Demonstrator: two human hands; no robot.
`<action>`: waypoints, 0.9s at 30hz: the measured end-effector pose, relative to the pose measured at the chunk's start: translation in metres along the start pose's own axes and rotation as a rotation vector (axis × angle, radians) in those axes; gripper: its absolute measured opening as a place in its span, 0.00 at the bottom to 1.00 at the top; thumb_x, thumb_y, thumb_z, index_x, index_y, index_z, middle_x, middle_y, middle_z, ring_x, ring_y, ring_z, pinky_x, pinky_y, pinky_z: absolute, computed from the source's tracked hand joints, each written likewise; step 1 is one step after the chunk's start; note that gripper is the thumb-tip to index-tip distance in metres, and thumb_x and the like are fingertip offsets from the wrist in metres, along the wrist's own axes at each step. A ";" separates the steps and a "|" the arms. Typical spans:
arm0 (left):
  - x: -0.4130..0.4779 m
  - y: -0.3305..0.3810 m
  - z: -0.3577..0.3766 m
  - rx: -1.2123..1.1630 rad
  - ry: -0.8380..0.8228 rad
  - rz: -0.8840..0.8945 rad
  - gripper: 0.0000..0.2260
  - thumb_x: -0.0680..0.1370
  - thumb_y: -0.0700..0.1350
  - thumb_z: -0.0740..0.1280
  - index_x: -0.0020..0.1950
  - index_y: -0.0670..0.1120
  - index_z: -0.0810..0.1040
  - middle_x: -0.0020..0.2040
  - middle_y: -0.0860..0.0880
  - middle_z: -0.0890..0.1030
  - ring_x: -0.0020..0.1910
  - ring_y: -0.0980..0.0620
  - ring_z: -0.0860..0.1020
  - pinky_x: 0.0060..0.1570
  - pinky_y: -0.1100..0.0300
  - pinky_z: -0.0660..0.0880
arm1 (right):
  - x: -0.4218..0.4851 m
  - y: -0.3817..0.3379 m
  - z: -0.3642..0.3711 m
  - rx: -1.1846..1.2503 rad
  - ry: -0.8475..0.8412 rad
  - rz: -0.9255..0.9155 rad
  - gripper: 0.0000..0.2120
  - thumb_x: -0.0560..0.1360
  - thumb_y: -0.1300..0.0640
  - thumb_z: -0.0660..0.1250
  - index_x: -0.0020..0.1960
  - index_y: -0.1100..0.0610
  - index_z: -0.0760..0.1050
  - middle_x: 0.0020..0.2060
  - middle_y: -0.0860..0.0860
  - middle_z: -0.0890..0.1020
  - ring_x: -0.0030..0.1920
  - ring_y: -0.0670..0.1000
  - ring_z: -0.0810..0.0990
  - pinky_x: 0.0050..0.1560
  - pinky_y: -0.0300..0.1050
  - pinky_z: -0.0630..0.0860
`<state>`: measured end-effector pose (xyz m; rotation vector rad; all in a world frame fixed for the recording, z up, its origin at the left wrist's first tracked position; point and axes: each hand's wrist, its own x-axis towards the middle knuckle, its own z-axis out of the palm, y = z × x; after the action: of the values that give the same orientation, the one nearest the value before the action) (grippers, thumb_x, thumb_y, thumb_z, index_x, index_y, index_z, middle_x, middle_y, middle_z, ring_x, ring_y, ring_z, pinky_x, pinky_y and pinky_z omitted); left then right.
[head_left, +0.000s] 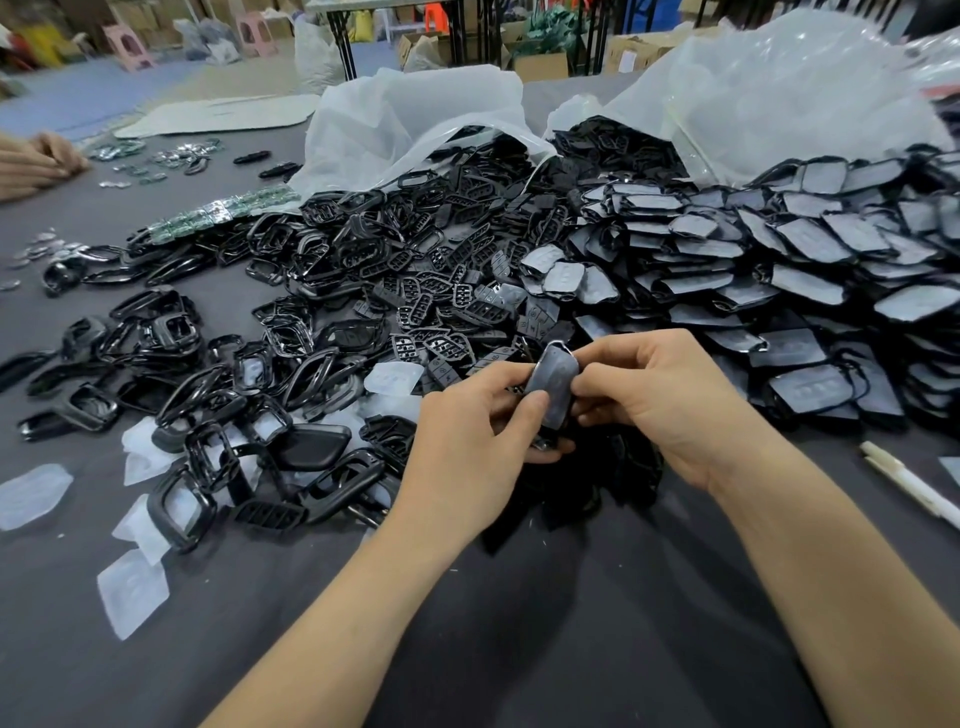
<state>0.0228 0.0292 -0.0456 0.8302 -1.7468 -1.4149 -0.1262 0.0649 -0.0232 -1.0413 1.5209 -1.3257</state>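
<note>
Both hands meet above the near centre of the grey cloth-covered table (571, 649), holding one item between them. The item is a dark grey, rounded plastic key-fob shell (553, 376), raised clear of the table and standing roughly upright with a slight tilt. The left hand (467, 441) grasps its lower part, fingers curled beneath and the thumb pressed against the near face. The right hand (660, 405) pinches its upper right edge between thumb and curled fingers. What lies behind the shell in the palms cannot be told. Directly beyond the hands is a loose heap of black perforated plastic button pads (441, 312). To the left lies a spread of glossy black plastic frames (291, 322), with a matt black solid cover (311, 444) among them. Translucent white film pieces (132, 592) lie scattered at the near left. To the right, overlapping rows of flat grey-faced black shells (805, 260) cover the table. Two translucent white plastic bags (415, 114) lie open behind the heaps, parts spilling from their mouths. A strip of small green circuit boards (223, 210) sits at the far left of the frames. A white pen (909, 488) lies near the right edge. Another person's hands (36, 161) rest at the far left.
</note>
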 end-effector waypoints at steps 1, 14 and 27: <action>0.000 0.001 0.000 0.013 0.001 0.011 0.12 0.79 0.35 0.64 0.51 0.53 0.78 0.40 0.50 0.85 0.38 0.51 0.85 0.37 0.62 0.81 | 0.000 0.000 0.000 -0.004 0.005 -0.005 0.10 0.71 0.73 0.63 0.42 0.64 0.82 0.33 0.57 0.82 0.31 0.48 0.78 0.32 0.36 0.76; -0.004 0.001 0.002 0.119 -0.007 0.081 0.11 0.79 0.34 0.64 0.52 0.51 0.77 0.41 0.52 0.84 0.36 0.56 0.84 0.36 0.64 0.81 | 0.001 0.005 0.005 -0.211 0.171 -0.122 0.05 0.67 0.66 0.68 0.35 0.57 0.78 0.26 0.52 0.82 0.25 0.48 0.79 0.29 0.41 0.77; 0.001 0.005 -0.001 -0.114 -0.013 -0.031 0.12 0.79 0.33 0.63 0.53 0.49 0.79 0.41 0.50 0.85 0.37 0.48 0.85 0.36 0.62 0.80 | 0.002 -0.001 0.000 0.093 -0.050 -0.045 0.02 0.68 0.60 0.67 0.40 0.55 0.79 0.31 0.52 0.79 0.32 0.50 0.77 0.32 0.43 0.74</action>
<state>0.0232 0.0287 -0.0409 0.7917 -1.6530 -1.5281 -0.1266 0.0628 -0.0226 -1.0474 1.3934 -1.3785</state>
